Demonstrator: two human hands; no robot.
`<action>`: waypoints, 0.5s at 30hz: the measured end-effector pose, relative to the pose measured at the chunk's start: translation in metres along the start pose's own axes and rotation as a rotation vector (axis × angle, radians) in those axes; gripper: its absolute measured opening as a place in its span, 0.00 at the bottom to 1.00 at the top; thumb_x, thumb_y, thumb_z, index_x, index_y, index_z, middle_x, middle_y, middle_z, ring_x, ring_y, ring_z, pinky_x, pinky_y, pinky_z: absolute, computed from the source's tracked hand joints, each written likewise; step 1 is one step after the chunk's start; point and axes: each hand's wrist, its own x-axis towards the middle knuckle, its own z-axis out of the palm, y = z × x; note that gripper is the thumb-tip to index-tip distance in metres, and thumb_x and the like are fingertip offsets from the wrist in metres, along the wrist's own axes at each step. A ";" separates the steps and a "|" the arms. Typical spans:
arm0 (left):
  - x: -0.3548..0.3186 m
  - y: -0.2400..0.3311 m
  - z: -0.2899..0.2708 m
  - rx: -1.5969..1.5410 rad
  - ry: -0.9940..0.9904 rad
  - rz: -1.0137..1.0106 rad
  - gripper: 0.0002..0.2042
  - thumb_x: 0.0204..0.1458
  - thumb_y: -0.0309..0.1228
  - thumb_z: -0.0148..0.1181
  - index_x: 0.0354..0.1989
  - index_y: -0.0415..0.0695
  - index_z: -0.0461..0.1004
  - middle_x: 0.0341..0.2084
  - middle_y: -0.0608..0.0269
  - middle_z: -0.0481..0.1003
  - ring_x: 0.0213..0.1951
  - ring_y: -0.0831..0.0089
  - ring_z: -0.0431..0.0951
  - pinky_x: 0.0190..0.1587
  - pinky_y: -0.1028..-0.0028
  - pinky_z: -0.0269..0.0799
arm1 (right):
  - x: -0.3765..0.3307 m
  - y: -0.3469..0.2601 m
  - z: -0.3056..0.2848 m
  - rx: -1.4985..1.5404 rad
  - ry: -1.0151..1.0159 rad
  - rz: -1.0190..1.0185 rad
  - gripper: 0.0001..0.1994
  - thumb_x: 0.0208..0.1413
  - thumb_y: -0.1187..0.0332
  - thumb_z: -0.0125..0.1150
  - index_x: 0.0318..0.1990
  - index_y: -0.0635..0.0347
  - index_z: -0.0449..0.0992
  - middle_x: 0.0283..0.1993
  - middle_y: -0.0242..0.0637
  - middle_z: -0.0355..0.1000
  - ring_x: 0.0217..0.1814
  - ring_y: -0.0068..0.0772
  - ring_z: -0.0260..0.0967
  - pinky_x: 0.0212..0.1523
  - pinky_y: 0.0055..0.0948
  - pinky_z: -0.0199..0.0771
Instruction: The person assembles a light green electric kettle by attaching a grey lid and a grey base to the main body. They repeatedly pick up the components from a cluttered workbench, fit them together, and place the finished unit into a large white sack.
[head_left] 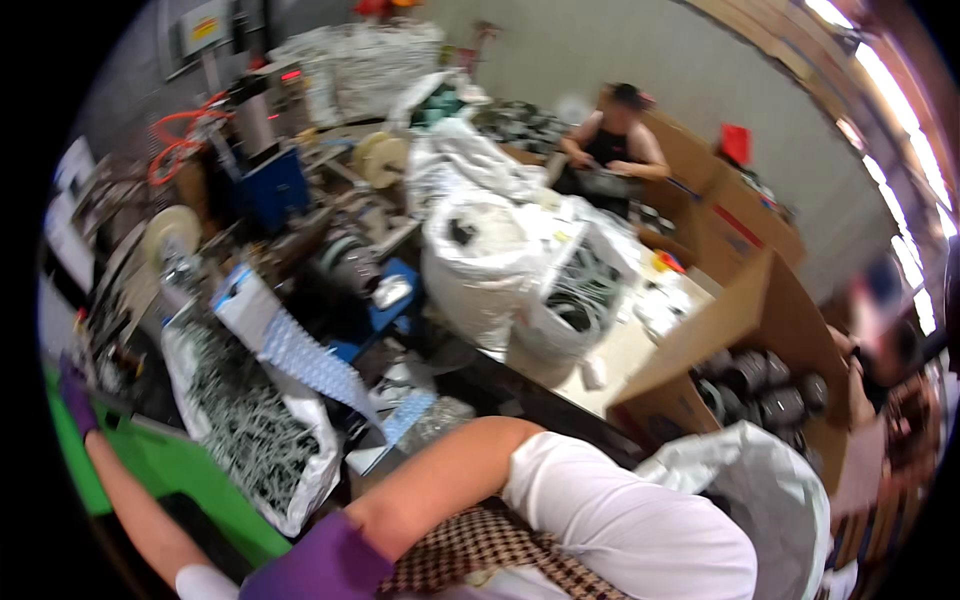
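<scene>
My left hand (pixel 75 392), in a purple glove, reaches to the far left beside the green surface (pixel 150 462) and the machine's near edge. It is small and blurred there, so its fingers cannot be made out. My right arm bends across the front, and the purple glove on my right hand (pixel 318 562) runs off the lower edge; its fingers are hidden. Between my arms lies a white sack (pixel 325 450) full of thin grey-green plastic scraps. A white and blue patterned strip of sheeting (pixel 310 350) hangs over the sack's side.
A machine with a blue housing (pixel 272 190) and spools (pixel 172 232) stands at the left. White sacks (pixel 480 270) and a bag of grey rings (pixel 575 315) crowd the centre. At right, a cardboard box (pixel 720 340) holds dark cylindrical parts. Another person (pixel 615 140) sits behind.
</scene>
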 end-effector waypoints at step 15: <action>-0.211 0.160 -0.070 -0.216 0.134 -0.055 0.11 0.57 0.34 0.63 0.27 0.43 0.71 0.17 0.68 0.66 0.17 0.77 0.65 0.20 0.74 0.63 | 0.030 -0.103 -0.219 0.545 -0.847 0.079 0.09 0.61 0.67 0.50 0.43 0.61 0.72 0.38 0.45 0.68 0.35 0.43 0.68 0.40 0.44 0.70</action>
